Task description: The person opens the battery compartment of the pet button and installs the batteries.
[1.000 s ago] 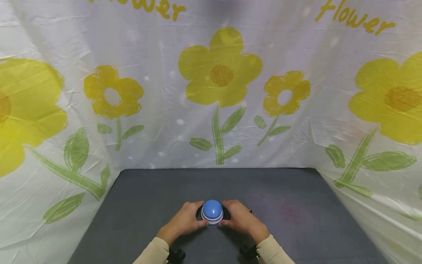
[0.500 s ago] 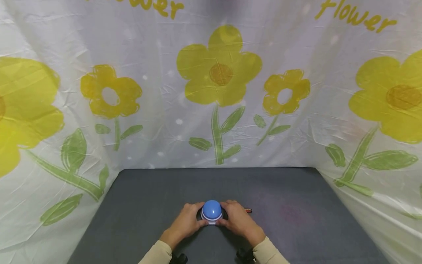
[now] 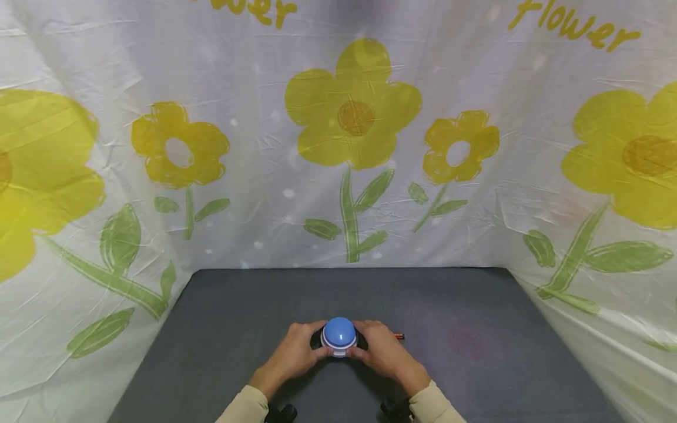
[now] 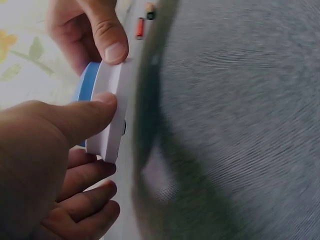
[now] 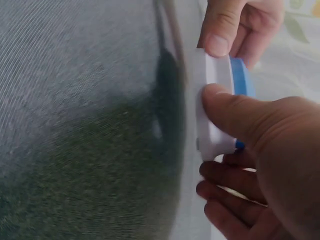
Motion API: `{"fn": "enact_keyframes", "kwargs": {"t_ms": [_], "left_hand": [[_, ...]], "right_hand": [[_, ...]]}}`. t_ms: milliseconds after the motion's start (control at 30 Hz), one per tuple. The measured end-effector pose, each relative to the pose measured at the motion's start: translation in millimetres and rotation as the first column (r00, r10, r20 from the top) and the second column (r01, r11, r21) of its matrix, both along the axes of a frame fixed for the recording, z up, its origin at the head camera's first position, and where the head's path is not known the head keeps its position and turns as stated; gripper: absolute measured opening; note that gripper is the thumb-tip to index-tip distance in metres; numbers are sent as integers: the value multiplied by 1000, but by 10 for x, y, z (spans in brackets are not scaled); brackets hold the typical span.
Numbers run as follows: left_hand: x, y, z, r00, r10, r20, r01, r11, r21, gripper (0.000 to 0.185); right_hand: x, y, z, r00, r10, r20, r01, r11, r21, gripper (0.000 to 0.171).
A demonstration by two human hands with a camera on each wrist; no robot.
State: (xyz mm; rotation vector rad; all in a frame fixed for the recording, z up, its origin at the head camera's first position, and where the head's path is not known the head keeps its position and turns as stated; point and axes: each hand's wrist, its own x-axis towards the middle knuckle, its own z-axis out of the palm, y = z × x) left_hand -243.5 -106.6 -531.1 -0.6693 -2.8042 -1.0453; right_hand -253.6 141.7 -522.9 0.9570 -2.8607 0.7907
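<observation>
Holding a round blue-domed button between them, the left hand and the right hand sit at about six o'clock on the dark grey mat, near its front edge, with each thumb pinching the white base from its own side and the other fingers curled round the far rim. The wrist views suggest the button is lifted just clear of the mat, its shadow lying beneath it, though the head view cannot confirm the gap. What could go wrong, as a judgement: the grip is only on the thin white rim, so if one thumb eases off or the two hands pull unevenly, the button may tip or slide out and drop back on the mat; a press on the dome could also set it off unintentionally. A small red-orange stick lies at three o'clock of the button, just beyond the right hand, and a sideways move could knock it. The head view shows the whole setting, the flower-printed sheet behind and both beige sleeves. Only the left wrist view shows the stick as two pieces, one red and one darker, and only the wrist views show the thumb pads on the white base.
</observation>
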Motion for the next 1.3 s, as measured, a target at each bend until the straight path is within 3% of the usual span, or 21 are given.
{"fn": "enact_keyframes", "kwargs": {"t_ms": [67, 267, 400, 500, 600, 700, 867, 1133, 1300], "left_hand": [[3, -36, 58, 1000, 4, -9, -4, 1000, 10, 57], [24, -146, 189, 999, 27, 43, -31, 996, 83, 57], [32, -185, 231, 996, 40, 80, -51, 989, 137, 57], [41, -182, 239, 996, 60, 60, -68, 986, 153, 58], [69, -158, 226, 993, 108, 39, -114, 970, 213, 55], [99, -117, 227, 986, 164, 33, -165, 928, 335, 47], [122, -28, 276, 964, 265, 16, -235, 824, 516, 35], [150, 90, 390, 917, 395, 48, -334, 700, 631, 19], [162, 131, 422, 908, 409, 90, -358, 649, 672, 15]], "right_hand": [[36, -31, 97, 999, -21, 40, 22, 1000, -17, 61], [81, -37, 225, 999, -37, -4, 37, 998, -46, 64], [87, -33, 260, 993, -60, -102, 52, 996, -76, 61], [80, -39, 258, 979, -85, -185, 63, 991, -120, 54], [87, -49, 265, 972, -107, -210, 71, 983, -171, 49], [102, -64, 287, 975, -122, -188, 79, 972, -221, 44], [127, -104, 349, 977, -154, -148, 107, 953, -285, 37], [149, -160, 422, 964, -212, -160, 147, 928, -342, 28], [169, -188, 450, 963, -239, -120, 184, 918, -352, 27]]}}
